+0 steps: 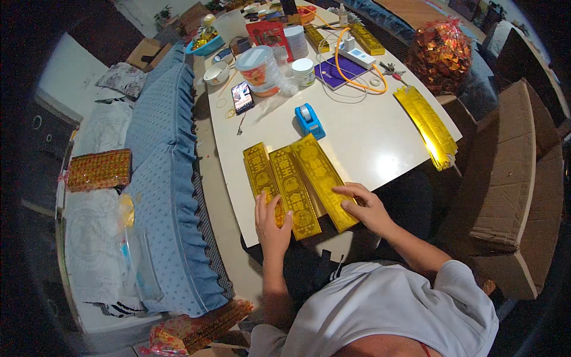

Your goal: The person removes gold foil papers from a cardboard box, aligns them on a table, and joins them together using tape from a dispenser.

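At lower centre, the left hand (274,231), fingers apart, seemingly steadies two gold strips (292,191); the right hand (370,213), likewise spread, a third strip (318,171).

phone (242,97) — screen lit | blue sofa (160,137) — dotted cover | white bowl (215,75)

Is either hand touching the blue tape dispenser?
No, the blue tape dispenser stands apart on the white table, while the left hand and right hand are at the golden strips.
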Motion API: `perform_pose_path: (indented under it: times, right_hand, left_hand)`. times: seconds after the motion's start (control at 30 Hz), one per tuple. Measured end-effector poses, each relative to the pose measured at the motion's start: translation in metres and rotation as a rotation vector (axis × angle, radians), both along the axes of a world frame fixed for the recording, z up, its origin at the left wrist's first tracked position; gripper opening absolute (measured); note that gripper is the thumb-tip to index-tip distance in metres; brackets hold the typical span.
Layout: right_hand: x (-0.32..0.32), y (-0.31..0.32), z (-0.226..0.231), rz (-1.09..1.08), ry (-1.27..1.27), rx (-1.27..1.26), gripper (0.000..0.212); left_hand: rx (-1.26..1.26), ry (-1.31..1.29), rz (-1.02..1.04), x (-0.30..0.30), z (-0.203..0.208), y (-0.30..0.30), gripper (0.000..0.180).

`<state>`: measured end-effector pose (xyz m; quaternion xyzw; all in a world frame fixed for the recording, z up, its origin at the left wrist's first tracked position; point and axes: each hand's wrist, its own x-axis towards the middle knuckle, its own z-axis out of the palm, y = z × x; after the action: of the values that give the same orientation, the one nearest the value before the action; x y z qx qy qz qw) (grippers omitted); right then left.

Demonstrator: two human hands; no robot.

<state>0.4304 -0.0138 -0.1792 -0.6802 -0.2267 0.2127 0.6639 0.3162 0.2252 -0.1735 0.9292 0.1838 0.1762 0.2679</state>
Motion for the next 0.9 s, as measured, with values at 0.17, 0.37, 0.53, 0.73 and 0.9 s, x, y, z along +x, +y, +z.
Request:
perform_pose_path:
  times: [0.17,0.37,0.53,0.73,0.9]
  right_hand:
    - [-0.009,-0.001,0.005,0.046,-0.15,-0.133,0.039]
    - [0.011,0.032,0.011,-0.002,-0.737,-0.415,0.042]
    - [0.083,0.053,0.02,-0.213,-0.849,-0.509,0.054]
    - [0.129,0.122,0.007,-0.295,-0.73,-0.628,0.08]
    - [0.147,0.128,0.005,-0.364,-0.652,-0.681,0.083]
  left_hand:
    - [0.021,0.05,-0.029,-0.005,0.002,0.002,0.057]
    - [0.112,0.122,-0.144,-0.018,0.018,0.002,0.086]
    - [0.21,0.252,-0.206,-0.019,0.024,-0.003,0.101]
    - [0.206,0.197,-0.142,-0.016,0.008,-0.004,0.098]
    - [0.238,0.208,-0.128,-0.016,0.007,-0.004,0.093]
